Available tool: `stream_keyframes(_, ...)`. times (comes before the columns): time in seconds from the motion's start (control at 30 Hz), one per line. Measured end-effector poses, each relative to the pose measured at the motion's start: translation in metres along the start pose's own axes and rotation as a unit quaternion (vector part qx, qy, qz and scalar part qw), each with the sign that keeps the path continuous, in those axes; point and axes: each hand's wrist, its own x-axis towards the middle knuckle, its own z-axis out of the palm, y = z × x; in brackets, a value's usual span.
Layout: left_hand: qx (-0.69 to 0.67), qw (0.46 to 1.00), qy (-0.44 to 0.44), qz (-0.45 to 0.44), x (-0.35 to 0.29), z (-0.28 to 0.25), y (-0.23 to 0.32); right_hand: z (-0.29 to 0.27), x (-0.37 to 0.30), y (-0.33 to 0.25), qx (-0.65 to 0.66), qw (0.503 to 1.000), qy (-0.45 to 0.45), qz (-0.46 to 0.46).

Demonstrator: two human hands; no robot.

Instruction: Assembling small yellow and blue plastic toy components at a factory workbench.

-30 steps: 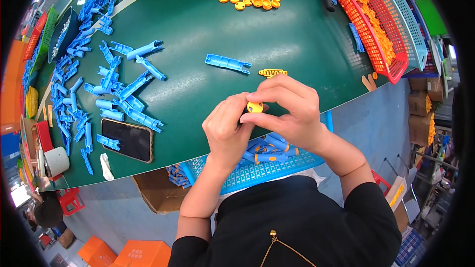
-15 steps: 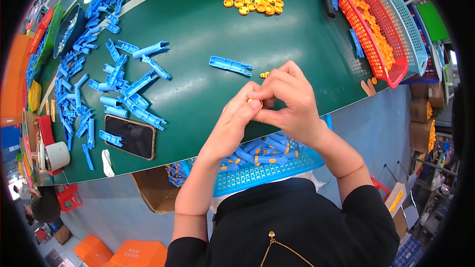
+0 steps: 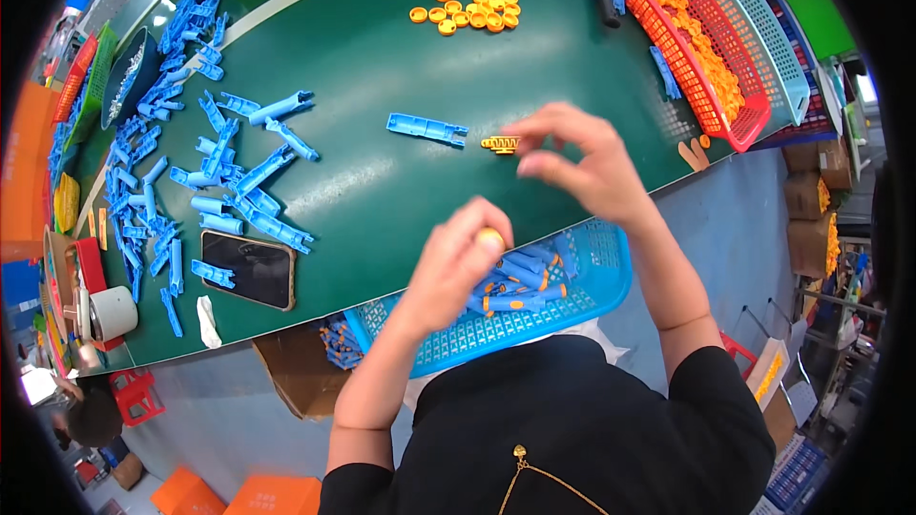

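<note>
My left hand (image 3: 458, 262), above the table's front edge, is closed round a small round yellow piece (image 3: 490, 238); only its top shows by the thumb. My right hand (image 3: 587, 162) is open, thumb and index finger apart. Its fingertips are over the right end of an orange toothed strip (image 3: 498, 144) on the table; whether they touch it I cannot tell. Left of that strip lies a blue half-shell (image 3: 426, 129), hollow side up. Farther back is a cluster of round yellow-orange caps (image 3: 482, 10).
Blue shells (image 3: 229, 162) lie loose at the left, beside a phone (image 3: 250, 272). A red basket (image 3: 754, 119) of orange parts stands back right, near a black-handled tool (image 3: 605, 5). Below the edge, a blue basket (image 3: 434, 348) holds blue parts with orange ends.
My hands have parted. The right one moved up to the orange toothed strip; the left one dropped lower, keeping the yellow piece. The whole view has shifted slightly.
</note>
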Motion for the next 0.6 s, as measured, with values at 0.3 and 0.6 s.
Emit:
stream_keyframes(0.3, 0.467, 0.813, 0.32, 0.134, 0.025, -0.025, 0.033, 0.006, -0.007, 0.034, -0.214, 0.975, 0.037, -0.049)
stream_keyframes(0.6, 0.546, 0.78, 0.272, 0.142, 0.028, -0.03, 0.008, 0.003, 0.0, 0.024, -0.155, 0.982, 0.097, -0.051)
